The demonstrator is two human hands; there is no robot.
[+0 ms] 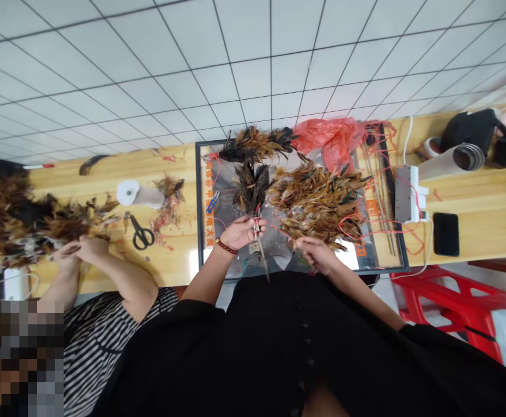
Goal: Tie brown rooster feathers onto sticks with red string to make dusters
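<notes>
My left hand (243, 231), with a bead bracelet on its wrist, is closed round the base of a small bunch of dark feathers (251, 186) bound to a thin stick (263, 260) with red thread. My right hand (314, 252) rests at the near edge of a heap of brown and black feathers (317, 200), its fingers curled on a few of them. Both hands are over a dark framed board (200, 202) on the wooden table (487, 202). A finished feather bundle (257, 143) lies at the board's far edge.
A co-worker in a striped shirt (105, 341) works feathers (22, 214) at the left. Scissors (141, 234), a white roll (138, 194), a red plastic bag (331, 136), a power strip (407, 194), a black phone (446, 233) and a red stool (448, 295) are around.
</notes>
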